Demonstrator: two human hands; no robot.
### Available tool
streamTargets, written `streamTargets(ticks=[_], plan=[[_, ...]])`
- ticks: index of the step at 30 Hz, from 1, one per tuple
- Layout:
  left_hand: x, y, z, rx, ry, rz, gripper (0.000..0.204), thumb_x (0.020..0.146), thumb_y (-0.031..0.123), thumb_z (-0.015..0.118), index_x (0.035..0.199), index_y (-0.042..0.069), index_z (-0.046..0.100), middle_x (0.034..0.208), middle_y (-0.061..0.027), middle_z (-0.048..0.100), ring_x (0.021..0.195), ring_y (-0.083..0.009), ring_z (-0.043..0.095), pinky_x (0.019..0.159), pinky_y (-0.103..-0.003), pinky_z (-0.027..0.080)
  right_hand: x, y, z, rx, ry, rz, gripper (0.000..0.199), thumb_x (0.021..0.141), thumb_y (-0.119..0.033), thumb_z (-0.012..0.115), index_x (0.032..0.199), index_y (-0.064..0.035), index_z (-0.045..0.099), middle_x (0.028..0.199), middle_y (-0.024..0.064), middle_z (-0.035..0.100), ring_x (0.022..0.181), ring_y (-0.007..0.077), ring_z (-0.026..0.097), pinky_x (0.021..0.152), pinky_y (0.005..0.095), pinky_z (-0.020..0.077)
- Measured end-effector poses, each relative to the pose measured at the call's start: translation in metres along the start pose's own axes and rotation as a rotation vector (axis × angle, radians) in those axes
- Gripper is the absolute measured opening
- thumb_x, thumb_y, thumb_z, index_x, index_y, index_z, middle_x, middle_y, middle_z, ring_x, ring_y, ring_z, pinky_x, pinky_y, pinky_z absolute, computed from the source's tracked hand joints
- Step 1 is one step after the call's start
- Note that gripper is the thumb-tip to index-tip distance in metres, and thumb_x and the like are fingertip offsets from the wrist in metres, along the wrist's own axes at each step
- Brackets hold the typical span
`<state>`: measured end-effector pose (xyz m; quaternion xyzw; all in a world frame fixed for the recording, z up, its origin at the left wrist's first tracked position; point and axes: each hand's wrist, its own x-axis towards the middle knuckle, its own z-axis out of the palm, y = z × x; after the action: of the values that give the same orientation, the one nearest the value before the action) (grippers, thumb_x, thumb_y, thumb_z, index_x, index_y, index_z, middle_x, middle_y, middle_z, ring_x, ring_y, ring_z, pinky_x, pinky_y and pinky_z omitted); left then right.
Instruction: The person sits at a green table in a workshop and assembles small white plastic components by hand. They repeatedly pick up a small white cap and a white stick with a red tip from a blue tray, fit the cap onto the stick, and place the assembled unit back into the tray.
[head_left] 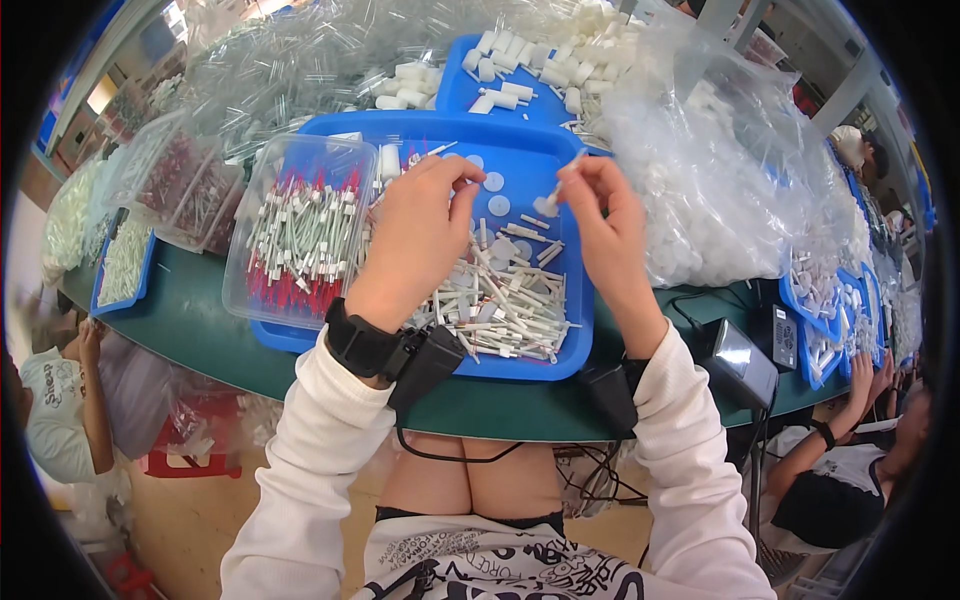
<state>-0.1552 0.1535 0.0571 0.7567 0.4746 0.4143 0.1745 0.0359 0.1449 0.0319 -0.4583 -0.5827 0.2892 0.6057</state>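
My right hand point(605, 215) is closed, pinching a small white stick-like piece point(549, 202) with a pale, translucent end above the right side of a blue tray point(578, 330). To its left, my left hand point(425, 235) hangs over the same tray, thumb and fingertips drawn together; whatever is between them is too small or hidden to make out. Under the hands lie translucent round discs point(499, 206) and a heap of thin white tubes point(510, 310), some with reddish wires. A clear plastic box point(235, 270) full of white-and-red wired pieces rests over the tray's left side.
Behind stands another blue tray point(455, 95) with white cylinders point(515, 92). Clear plastic bags crowd the back, a big one point(700, 190) at right. A silver-black device point(742, 362) with cables sits at the green table's right edge. Other people work at both sides.
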Motion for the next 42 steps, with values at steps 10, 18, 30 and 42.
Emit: streamTargets(ticks=[10, 18, 30, 42], plan=[[-0.009, -0.003, 0.003, 0.102, -0.373, 0.180, 0.019, 0.077, 0.016, 0.070, 0.090, 0.002, 0.066, 0.083, -0.0110, 0.060, 0.080, -0.0285, 0.060, 0.072, -0.038, 0.047, -0.004, -0.007, 0.001, 0.044, -0.044, -0.013, 0.016, 0.100, -0.015, 0.044, 0.103, -0.0030, 0.053, 0.073, 0.0000, 0.055, 0.065, 0.0067, 0.048, 0.062, 0.0218, 0.0399], [-0.036, 0.044, 0.020, 0.106, -0.209, 0.430, 0.022, 0.075, 0.012, 0.071, 0.095, 0.009, 0.061, 0.092, -0.0074, 0.056, 0.081, -0.0278, 0.058, 0.071, -0.038, 0.046, -0.006, -0.066, -0.024, 0.145, 0.044, -0.078, 0.019, 0.098, -0.012, 0.047, 0.107, 0.0007, 0.056, 0.072, 0.0020, 0.055, 0.066, 0.0085, 0.050, 0.062, 0.0219, 0.0418], [-0.021, 0.000, -0.035, 0.410, -0.156, 0.073, 0.025, 0.086, 0.010, 0.060, 0.107, -0.002, 0.057, 0.108, -0.0193, 0.057, 0.101, -0.0385, 0.054, 0.087, -0.041, 0.043, 0.002, -0.138, -0.334, -0.405, 0.616, 0.028, 0.032, 0.095, -0.031, 0.056, 0.117, -0.0088, 0.064, 0.067, -0.0045, 0.048, 0.047, 0.0014, 0.034, 0.041, 0.0197, 0.0234], [-0.047, 0.040, -0.097, 0.093, -0.130, 0.056, 0.021, 0.088, 0.007, 0.056, 0.107, -0.002, 0.060, 0.099, -0.0177, 0.063, 0.088, -0.0325, 0.061, 0.079, -0.036, 0.048, -0.004, 0.036, -0.530, -1.535, 0.370, 0.623, 0.043, 0.080, -0.029, 0.048, 0.105, 0.0019, 0.065, 0.105, 0.0288, 0.064, 0.104, 0.0447, 0.059, 0.089, 0.0474, 0.0446]])
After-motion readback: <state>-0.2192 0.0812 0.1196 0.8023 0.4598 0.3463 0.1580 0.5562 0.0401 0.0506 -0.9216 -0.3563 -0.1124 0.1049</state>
